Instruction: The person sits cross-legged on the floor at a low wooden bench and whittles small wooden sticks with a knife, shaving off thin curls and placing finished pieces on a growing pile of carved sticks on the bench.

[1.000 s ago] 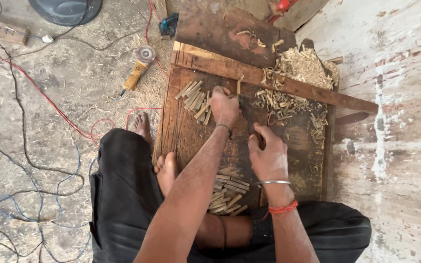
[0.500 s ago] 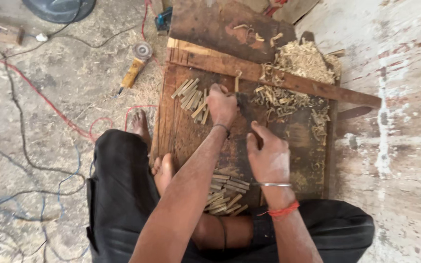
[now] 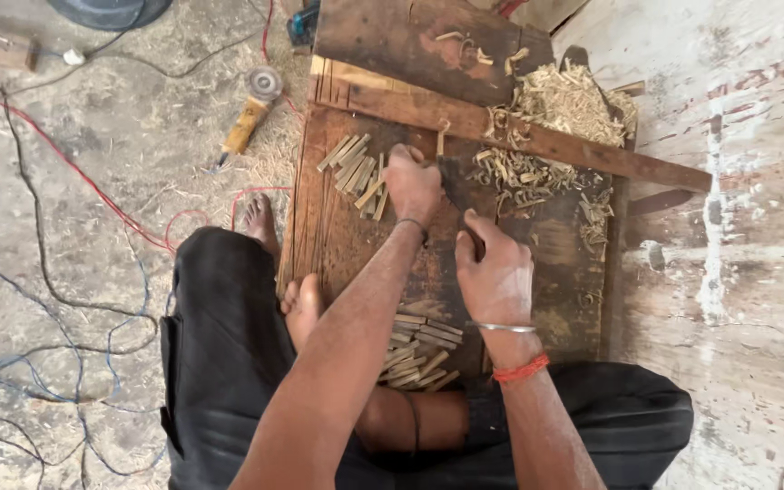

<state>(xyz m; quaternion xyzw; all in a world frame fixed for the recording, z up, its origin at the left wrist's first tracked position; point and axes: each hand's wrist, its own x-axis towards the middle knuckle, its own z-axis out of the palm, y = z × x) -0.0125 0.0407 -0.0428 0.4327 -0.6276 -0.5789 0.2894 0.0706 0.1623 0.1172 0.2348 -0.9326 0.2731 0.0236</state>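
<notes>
Seen from above, a seated person works on a wooden board [image 3: 347, 245]. The left hand [image 3: 413, 181] is clenched around a small stick [image 3: 440, 138] held upright on the board. The right hand [image 3: 494, 269] grips a dark blade [image 3: 455, 178] (its handle is hidden) beside that stick. Cut sticks [image 3: 357, 171] lie to the left, shavings [image 3: 566, 102] to the right.

one view only, from a camera on the person's head, looking almost straight down from close above. it takes in the forearms, the crossed legs in black cloth, the dark worn wooden board [image 3: 356, 245] ahead of them and the dusty concrete floor [image 3: 93, 181] around.
</notes>
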